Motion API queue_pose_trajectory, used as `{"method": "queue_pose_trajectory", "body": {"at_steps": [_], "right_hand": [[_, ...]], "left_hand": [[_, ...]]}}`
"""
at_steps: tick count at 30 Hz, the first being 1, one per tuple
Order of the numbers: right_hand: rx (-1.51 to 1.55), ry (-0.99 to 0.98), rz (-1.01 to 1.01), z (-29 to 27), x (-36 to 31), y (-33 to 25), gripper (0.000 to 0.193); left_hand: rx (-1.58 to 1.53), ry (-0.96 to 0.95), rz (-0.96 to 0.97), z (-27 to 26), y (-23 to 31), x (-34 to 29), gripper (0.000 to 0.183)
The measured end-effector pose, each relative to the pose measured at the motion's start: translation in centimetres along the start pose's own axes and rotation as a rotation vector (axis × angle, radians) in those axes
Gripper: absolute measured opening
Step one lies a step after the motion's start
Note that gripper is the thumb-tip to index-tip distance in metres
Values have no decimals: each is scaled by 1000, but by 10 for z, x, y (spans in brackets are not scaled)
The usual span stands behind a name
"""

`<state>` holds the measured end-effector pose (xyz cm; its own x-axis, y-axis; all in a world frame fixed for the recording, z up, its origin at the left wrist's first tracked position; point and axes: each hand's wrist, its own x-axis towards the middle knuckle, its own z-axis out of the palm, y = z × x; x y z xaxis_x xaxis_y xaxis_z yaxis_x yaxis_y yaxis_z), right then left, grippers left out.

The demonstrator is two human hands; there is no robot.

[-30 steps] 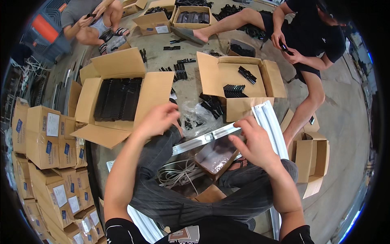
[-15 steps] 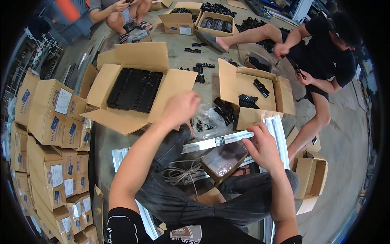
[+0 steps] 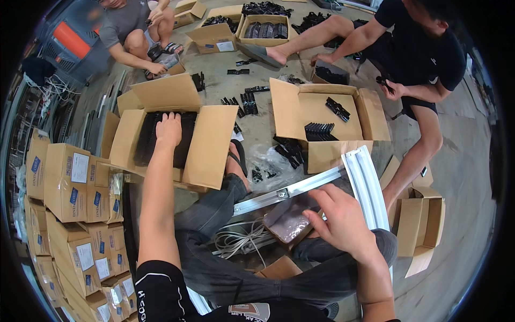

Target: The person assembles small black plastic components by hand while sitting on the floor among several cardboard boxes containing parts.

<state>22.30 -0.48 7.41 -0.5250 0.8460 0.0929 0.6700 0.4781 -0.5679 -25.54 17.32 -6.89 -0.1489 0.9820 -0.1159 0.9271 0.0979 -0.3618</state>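
Note:
My left hand (image 3: pixel 169 130) reaches into an open cardboard box (image 3: pixel 211 149), its fingers stretched over ribbed black parts (image 3: pixel 185 134) packed inside. Whether the fingertips grip one of them cannot be made out. Over my lap, my right hand (image 3: pixel 342 219) hovers with thumb and index finger apart and nothing visible between them. Just beyond its fingers runs a silver metal bar (image 3: pixel 257 202) with a small fitting (image 3: pixel 282 194) at mid-length. The bar meets a wider silver rail (image 3: pixel 369 185) on the right. Below the bar, a small box (image 3: pixel 278 212) holds shiny clear plastic.
Another open carton (image 3: pixel 289 115) with black parts stands ahead right. Sealed cartons (image 3: pixel 70 188) are stacked at left. Coiled grey cable (image 3: pixel 241 236) lies between my legs, a plastic bag (image 3: pixel 273 166) beyond the bar. One person (image 3: pixel 418 59) sits at right, another (image 3: pixel 131 32) far left.
My left hand has moved left and forward from above the carton's near flap onto the black parts. My right hand has drawn off the metal bar, back toward me. The view has shifted slightly.

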Motion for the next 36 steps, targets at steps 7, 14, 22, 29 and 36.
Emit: {"method": "queue_pose_trajectory", "body": {"at_steps": [7, 14, 22, 29, 36], "right_hand": [[8, -3, -7, -20, -11, 1, 35], [85, -46, 3, -39, -20, 4, 39], [73, -21, 19, -37, -17, 16, 37], [48, -88, 52, -28, -13, 14, 37], [-6, -37, 2, -17, -11, 15, 33]], "left_hand": [[156, -204, 51, -8, 16, 15, 47], [-1, -49, 23, -10, 21, 21, 42], [-191, -40, 49, 17, 32, 67, 49], [-334, 61, 115, 38, 9, 65, 54], [-385, 38, 107, 13, 21, 38, 53]]}}
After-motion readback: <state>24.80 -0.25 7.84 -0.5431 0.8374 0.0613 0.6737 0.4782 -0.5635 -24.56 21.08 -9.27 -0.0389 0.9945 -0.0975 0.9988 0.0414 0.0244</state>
